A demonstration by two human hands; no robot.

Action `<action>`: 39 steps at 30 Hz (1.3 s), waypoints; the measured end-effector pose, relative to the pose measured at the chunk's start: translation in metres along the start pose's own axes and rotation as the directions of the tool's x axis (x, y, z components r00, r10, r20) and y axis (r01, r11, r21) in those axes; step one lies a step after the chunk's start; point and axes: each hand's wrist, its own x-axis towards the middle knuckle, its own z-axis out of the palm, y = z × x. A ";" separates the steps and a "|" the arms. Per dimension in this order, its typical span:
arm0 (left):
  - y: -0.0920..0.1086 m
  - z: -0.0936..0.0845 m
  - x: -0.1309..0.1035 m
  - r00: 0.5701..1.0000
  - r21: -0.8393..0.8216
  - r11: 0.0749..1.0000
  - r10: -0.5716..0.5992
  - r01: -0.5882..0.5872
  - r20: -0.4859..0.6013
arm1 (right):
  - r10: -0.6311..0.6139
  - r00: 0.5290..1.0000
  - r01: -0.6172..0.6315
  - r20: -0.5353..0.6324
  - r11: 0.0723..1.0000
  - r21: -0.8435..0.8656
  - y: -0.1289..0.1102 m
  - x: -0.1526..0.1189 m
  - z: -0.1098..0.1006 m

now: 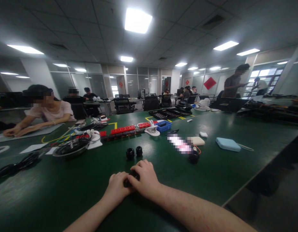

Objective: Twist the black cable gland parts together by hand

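Both of my hands meet low in the middle of the head view, over the green table (86, 180). Between them is a small black part (134, 175), mostly covered by fingers. My left hand (118, 184) is closed around its left side. From the right, my right hand (145, 178) grips the same part, fingers curled over its top. Just beyond the hands, two black ribbed cylindrical parts, a left one (130, 153) and a right one (139, 151), stand side by side on the table.
A black coiled item in a round tray (71, 148) lies left, before red strips (122, 129) and a blue bin (164, 125). To the right are a light blue box (227, 144) and a black round item (193, 157). A person (50, 109) sits far left.
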 end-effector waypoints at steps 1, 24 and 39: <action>0.000 0.000 0.000 1.000 -0.003 1.000 0.002 -0.002 0.001 | -0.004 1.000 0.004 0.001 1.000 0.001 0.000 0.000 0.000; -0.017 0.013 0.011 0.998 0.132 0.991 -0.033 0.025 0.057 | -0.459 0.887 0.460 0.055 0.865 -0.199 -0.009 0.003 0.000; -0.007 0.005 0.009 0.998 0.103 0.994 -0.051 0.047 0.039 | -0.436 0.898 0.440 0.066 0.877 -0.194 -0.013 -0.005 -0.002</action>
